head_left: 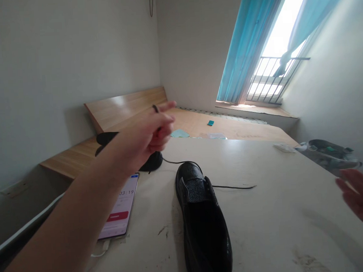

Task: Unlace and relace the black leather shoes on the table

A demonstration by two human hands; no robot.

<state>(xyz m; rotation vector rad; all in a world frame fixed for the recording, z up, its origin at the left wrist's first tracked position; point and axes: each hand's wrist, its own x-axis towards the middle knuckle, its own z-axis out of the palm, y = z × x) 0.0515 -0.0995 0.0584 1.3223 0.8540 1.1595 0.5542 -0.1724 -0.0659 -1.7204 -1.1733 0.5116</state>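
A black leather shoe [206, 228] stands upright on the white table [265, 229], toe pointing away from me. One dark lace [233, 186] trails from it to the right, another runs left toward a second black shoe [151, 162], mostly hidden behind my left hand. My left hand [158, 129] hovers above that second shoe, index finger extended, other fingers curled, with a dark ring on one finger. My right hand [361, 195] is at the right edge, partly out of frame, fingers stretched and touching nothing visible.
A phone [121, 216] with a white cable lies left of the shoe, partly under my left forearm. A bin [331, 156] stands beyond the table's right edge. Behind are wooden boards [128, 108], a small teal item [210, 122] and a curtained window.
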